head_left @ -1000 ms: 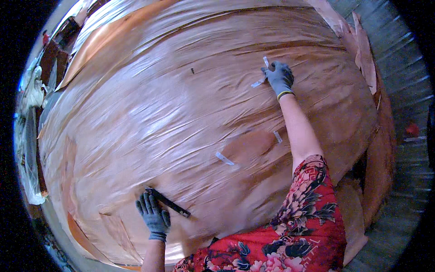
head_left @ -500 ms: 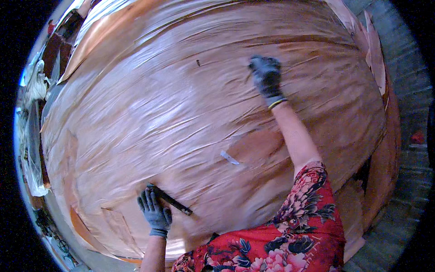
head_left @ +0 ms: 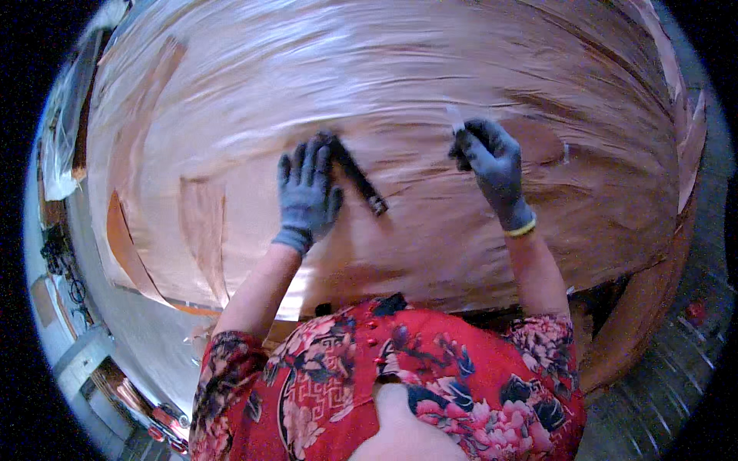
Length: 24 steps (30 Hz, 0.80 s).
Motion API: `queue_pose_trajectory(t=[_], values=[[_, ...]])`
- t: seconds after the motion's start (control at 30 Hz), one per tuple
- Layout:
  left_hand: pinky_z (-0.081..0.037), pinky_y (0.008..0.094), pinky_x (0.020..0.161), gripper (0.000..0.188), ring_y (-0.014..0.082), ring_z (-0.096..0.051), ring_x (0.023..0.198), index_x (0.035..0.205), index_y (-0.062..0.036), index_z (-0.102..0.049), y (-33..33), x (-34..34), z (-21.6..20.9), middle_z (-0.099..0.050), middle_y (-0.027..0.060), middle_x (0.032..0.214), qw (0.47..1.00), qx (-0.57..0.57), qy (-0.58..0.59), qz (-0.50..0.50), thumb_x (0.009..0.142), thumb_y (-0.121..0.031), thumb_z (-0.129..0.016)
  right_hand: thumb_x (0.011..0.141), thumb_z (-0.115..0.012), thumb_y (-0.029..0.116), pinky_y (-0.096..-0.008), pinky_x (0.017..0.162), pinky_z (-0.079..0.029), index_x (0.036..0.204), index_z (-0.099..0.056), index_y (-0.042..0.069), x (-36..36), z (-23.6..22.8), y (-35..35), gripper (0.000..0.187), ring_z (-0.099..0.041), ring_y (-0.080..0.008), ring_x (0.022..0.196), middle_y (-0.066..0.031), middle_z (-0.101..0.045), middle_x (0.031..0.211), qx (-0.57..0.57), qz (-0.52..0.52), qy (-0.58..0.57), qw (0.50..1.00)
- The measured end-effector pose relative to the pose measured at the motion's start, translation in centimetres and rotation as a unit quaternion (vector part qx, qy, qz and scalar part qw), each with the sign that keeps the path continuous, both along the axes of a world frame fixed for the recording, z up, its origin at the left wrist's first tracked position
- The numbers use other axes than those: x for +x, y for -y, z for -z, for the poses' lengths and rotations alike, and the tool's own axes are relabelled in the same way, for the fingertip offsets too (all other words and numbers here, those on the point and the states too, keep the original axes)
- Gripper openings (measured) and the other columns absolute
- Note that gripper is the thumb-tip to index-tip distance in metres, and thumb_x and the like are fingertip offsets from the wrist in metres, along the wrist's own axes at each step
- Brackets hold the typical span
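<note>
My left hand (head_left: pixel 309 188), in a grey glove, lies flat with fingers stretched out on a wide brown, glossy, wrinkled sheet (head_left: pixel 254 115). Beside its fingertips is a long, narrow dark bar (head_left: pixel 357 178) whose far end meets the index finger; the fingers are not wrapped round it. My right hand (head_left: pixel 494 157), gloved in grey with a yellow cuff edge, is farther right over the sheet. Its fingers are curled together at a short whitish strip (head_left: pixel 453 117) that sticks out past them. The strip's lower end is hidden by the fingers.
Loose brown strips (head_left: pixel 201 230) lie at the sheet's left part, and one edge piece (head_left: pixel 127 246) curls up. A brown flap (head_left: pixel 634 323) hangs at the right edge. Clear plastic (head_left: pixel 63 154) and clutter stand at the far left. Floor (head_left: pixel 669 369) shows at lower right.
My view has shifted, so the sheet sits higher in the picture. My right hand has come back nearer my body, from the far part of the sheet to the whitish strip. The left stays beside the bar.
</note>
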<state>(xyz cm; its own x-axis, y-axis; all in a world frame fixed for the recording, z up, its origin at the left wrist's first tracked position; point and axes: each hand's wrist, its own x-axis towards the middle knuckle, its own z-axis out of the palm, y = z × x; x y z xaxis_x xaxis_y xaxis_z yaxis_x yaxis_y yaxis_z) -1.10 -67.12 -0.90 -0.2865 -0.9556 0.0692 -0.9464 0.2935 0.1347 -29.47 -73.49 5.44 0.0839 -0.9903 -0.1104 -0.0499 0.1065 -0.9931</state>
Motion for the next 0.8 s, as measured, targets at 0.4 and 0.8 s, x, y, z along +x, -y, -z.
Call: queue_pose_trajectory(t=[0.4, 0.8], values=[[-0.013, 0.0571, 0.106, 0.064, 0.0361, -0.026, 0.132, 0.136, -0.0123, -0.035, 1.2, -0.8, 3.2, -0.035, 0.0155, 0.139, 0.993, -0.081, -0.083, 0.002, 0.08, -0.036, -0.055, 0.089, -0.058, 0.022, -0.0199, 0.042, -0.036, 0.085, -0.059, 0.005, 6.3, 5.1, -7.9, 0.017, -0.049, -0.0057, 0.048, -0.0031, -0.062, 0.07, 0.21, 0.086, -0.011, 0.974], [-0.016, 0.0587, 0.105, 0.053, 0.0416, -0.024, 0.129, 0.125, -0.0023, -0.045, 0.9, -1.4, 2.0, -0.039, 0.0155, 0.132, 0.97, -0.224, -0.088, 0.041, 0.078, -0.024, -0.057, 0.079, -0.064, 0.014, -0.0324, 0.049, -0.044, 0.083, -0.062, 0.008, 7.5, 3.5, -8.7, 0.008, -0.059, -0.0212, 0.055, -0.0088, -0.062, 0.07, -0.195, 0.129, -0.393, 0.89]])
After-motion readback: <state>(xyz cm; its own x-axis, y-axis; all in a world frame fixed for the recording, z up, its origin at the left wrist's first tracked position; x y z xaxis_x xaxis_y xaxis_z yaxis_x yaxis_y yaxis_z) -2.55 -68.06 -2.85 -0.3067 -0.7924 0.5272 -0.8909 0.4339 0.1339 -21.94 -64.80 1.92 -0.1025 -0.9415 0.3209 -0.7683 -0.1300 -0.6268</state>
